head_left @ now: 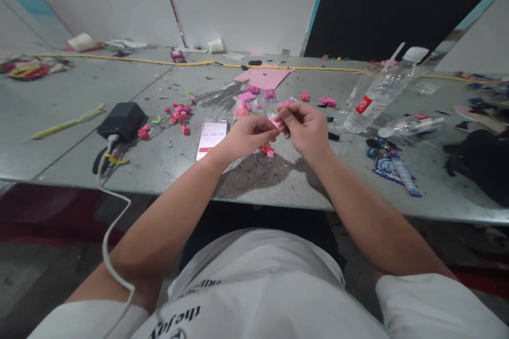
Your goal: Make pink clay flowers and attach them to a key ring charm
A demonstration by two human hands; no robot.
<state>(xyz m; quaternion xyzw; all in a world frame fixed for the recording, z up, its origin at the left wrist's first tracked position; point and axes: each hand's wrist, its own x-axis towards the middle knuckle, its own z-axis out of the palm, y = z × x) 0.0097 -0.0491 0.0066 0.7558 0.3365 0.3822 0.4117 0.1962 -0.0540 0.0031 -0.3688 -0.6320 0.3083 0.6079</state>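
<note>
Both my hands meet above the grey table, pinching a small pink piece of soft, clay-like material point(277, 122) between them. My left hand point(251, 136) has its fingertips on the piece's left side. From the right, my right hand point(306, 130) closes thumb and fingers on it; part of the piece is hidden. Just below them lies a small cluster of red and pink pieces point(267, 150) with a thin ring of wire or thread. Behind the hands are pink lumps in clear wrapping point(269, 94) and a pink sheet point(264, 77).
A phone showing a timer point(212, 140) lies left of my hands, near red-pink pieces point(180, 113) and a black adapter point(121, 121) with a white cable. Thin wires point(220, 96) lie behind. Rightward are an upright plastic bottle point(371, 98), a lying bottle point(411, 126) and a blue keychain point(393, 169).
</note>
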